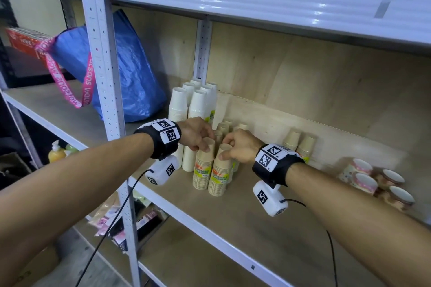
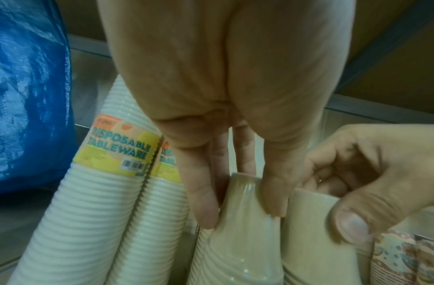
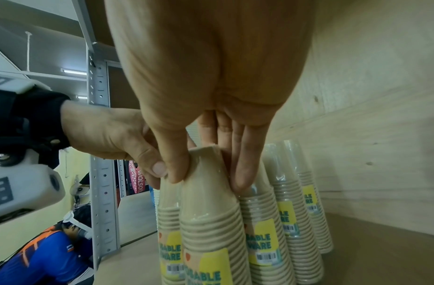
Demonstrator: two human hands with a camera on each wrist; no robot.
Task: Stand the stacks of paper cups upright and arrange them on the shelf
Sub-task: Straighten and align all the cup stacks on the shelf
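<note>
Centrally, head view: left hand (image 1: 197,134) grips top of left brown cup stack (image 1: 203,166), right hand (image 1: 240,145) grips right brown cup stack (image 1: 219,175); both upright on shelf (image 1: 256,221), mid-frame. White stacks (image 1: 178,105) behind.
L wrist: fingers (image 2: 203,202) pinch stack top, lower centre.
R wrist: fingers (image 3: 242,164) pinch stack top, centre.

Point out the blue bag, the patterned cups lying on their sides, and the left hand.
blue bag (image 1: 130,72), head view, crinkled front panel.
patterned cups (image 1: 363,180), head view, white mouth of one.
left hand (image 1: 194,134), head view, back of the hand.
</note>
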